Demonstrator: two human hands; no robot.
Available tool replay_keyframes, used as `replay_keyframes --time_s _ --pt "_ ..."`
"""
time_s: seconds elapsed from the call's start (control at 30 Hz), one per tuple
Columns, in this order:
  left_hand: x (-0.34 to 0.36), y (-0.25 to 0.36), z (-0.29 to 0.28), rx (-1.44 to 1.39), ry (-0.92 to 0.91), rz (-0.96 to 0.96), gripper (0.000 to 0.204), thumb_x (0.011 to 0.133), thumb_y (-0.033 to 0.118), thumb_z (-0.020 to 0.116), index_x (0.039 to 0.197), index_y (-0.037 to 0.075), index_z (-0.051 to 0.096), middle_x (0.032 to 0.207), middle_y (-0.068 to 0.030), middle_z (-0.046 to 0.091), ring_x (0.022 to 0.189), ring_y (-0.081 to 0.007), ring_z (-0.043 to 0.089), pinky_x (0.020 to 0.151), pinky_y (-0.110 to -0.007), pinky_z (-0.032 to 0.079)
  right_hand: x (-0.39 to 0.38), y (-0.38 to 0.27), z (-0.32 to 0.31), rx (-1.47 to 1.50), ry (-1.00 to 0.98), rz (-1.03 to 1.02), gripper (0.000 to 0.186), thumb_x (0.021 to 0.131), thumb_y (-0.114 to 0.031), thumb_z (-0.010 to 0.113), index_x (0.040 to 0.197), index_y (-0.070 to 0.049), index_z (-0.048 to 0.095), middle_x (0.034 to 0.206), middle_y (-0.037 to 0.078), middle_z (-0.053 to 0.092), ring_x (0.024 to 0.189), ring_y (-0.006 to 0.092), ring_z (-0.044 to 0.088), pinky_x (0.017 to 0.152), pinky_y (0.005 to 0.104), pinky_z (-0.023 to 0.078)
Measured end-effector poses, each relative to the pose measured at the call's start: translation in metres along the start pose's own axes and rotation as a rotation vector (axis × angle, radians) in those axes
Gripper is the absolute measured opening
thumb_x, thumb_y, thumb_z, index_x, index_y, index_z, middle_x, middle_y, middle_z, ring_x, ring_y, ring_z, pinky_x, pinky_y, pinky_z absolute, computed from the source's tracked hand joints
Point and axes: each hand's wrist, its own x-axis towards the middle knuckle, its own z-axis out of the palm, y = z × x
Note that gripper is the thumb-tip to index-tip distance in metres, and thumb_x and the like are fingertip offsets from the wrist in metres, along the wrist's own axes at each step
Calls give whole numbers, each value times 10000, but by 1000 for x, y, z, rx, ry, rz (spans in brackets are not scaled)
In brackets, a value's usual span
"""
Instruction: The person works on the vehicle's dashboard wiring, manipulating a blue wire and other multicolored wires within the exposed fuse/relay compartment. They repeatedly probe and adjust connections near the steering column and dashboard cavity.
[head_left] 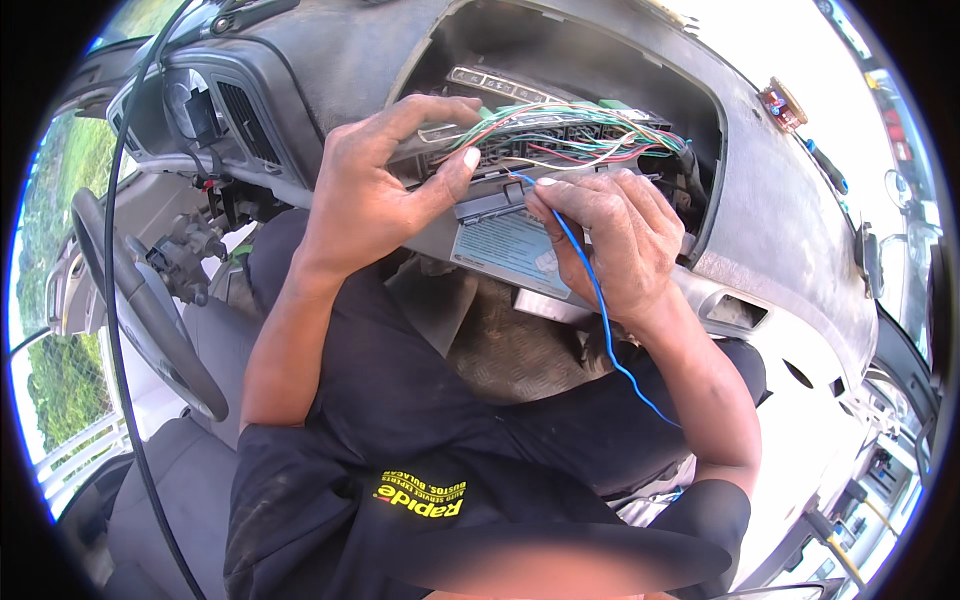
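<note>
A fuse box [492,86] with rows of slots sits in an opened dashboard recess. Across its front runs a bundle of thin green, red and white wires [575,112]. My left hand [375,195] is at the bundle's left end, thumb and index finger spread apart at the edge of the box; its other fingers are partly hidden. Just below the bundle, my right hand [625,240] pinches a blue wire [607,315] near its end, between thumb and fingertips. The blue wire's tip points toward the box, and its length trails down past my right forearm.
A printed light-blue label [510,250] lies below the recess. The steering wheel [145,300] and a hanging black cable [122,370] are at the left. On the dashboard's right stand a brown spool-like item [783,105] and a blue-handled tool [828,165].
</note>
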Motion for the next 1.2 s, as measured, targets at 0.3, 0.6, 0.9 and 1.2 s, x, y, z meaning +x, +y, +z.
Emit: replay_keyframes --time_s 0.3,0.6,0.9,1.2 --pt "-4 -6 4 53 70 98 331 1042 146 878 1340 10 831 1218 -147 895 978 -191 881 856 -335 681 5 -7 6 -28 6 35 293 905 -67 986 1100 -92 769 956 44 839 792 219 775 726 348 581" --pt "-5 -2 5 5 59 46 326 1048 160 883 1339 23 834 1237 -157 891 1006 -218 886 870 -353 696 5 1 16 -58 52 -14 264 917 -120 956 1069 -92 742 892 27 792 724 204 701 663 348 538" --pt "-6 -5 5 12 66 60 326 1045 178 888 1332 32 835 1255 -152 891 1063 -246 885 896 -360 694 4 1 18 -61 39 11 252 922 -110 947 1076 -84 750 872 33 768 724 214 694 660 356 542" --pt "-6 -4 4 26 63 53 321 1035 178 894 1317 37 836 1239 -148 893 1051 -250 889 876 -364 690 6 0 19 -66 37 13 242 922 -102 943 1068 -83 751 855 28 762 717 215 684 661 356 542"
